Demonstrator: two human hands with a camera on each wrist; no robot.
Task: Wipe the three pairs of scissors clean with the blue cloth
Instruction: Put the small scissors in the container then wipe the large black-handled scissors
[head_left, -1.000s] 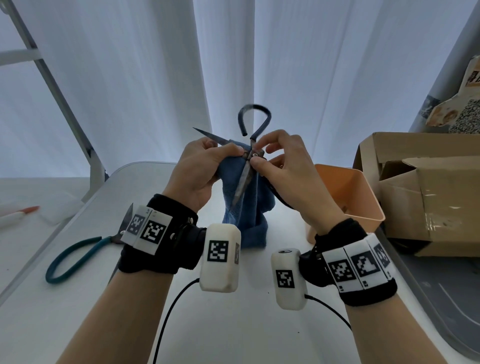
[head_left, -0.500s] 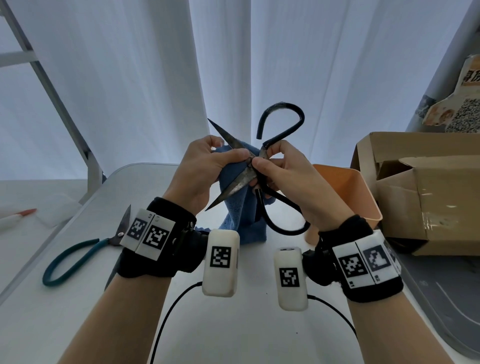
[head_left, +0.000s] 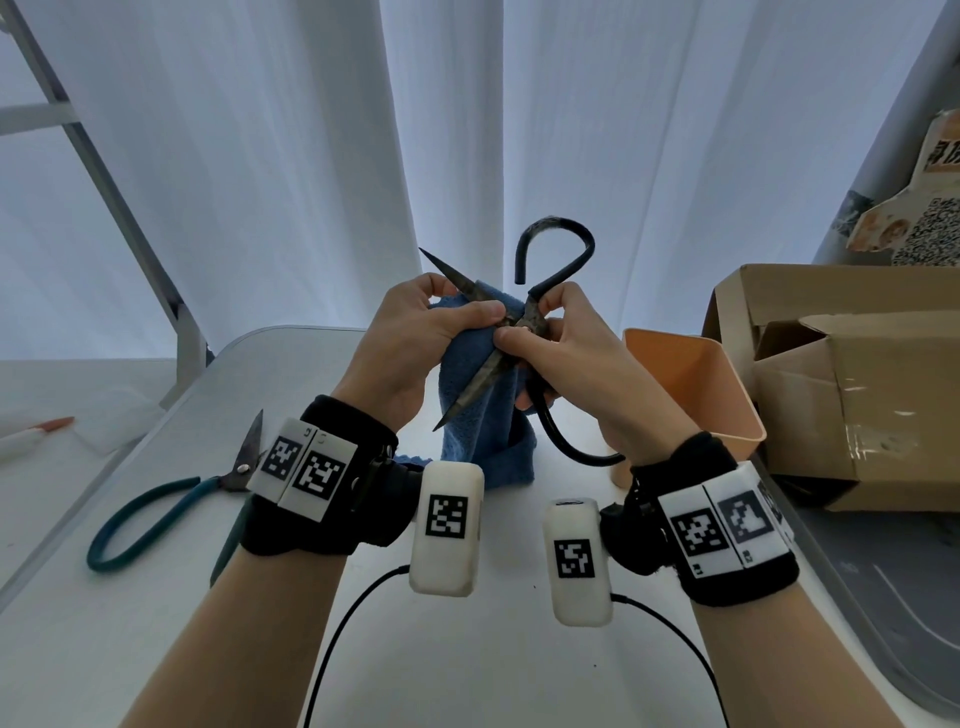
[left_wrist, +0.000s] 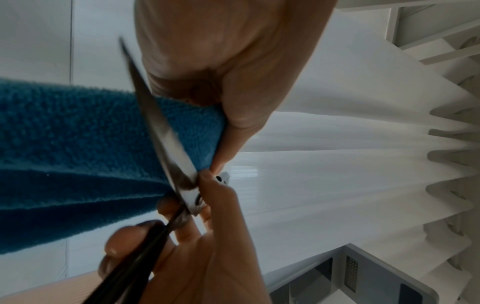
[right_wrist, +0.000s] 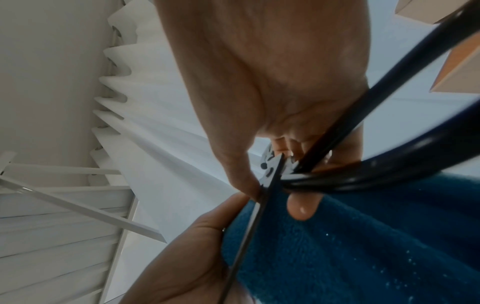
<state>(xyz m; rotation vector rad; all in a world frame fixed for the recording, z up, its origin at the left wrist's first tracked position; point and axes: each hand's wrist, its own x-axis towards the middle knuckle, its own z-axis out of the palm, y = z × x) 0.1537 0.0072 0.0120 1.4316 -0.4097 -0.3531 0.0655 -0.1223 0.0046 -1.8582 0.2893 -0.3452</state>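
Observation:
I hold a pair of black-handled scissors spread open above the table, one blade up to the left, the other down to the left. My right hand pinches them at the pivot, with the lower handle loop under its fingers. My left hand grips the blue cloth against the blades near the pivot; the cloth hangs down to the table. A second pair with teal handles lies on the table at the left, partly hidden by my left wrist. No third pair shows.
An orange plastic bin stands right of my hands, a cardboard box beyond it. The white table ends in a rounded far-left corner. White curtains hang behind, with a metal frame at the left. Cables trail from the wrist cameras.
The scissors have turned in my right hand: the upper handle loop swung from upright to the right and back toward upright, and the blades have spread wider. My left hand stays on the cloth at the pivot.

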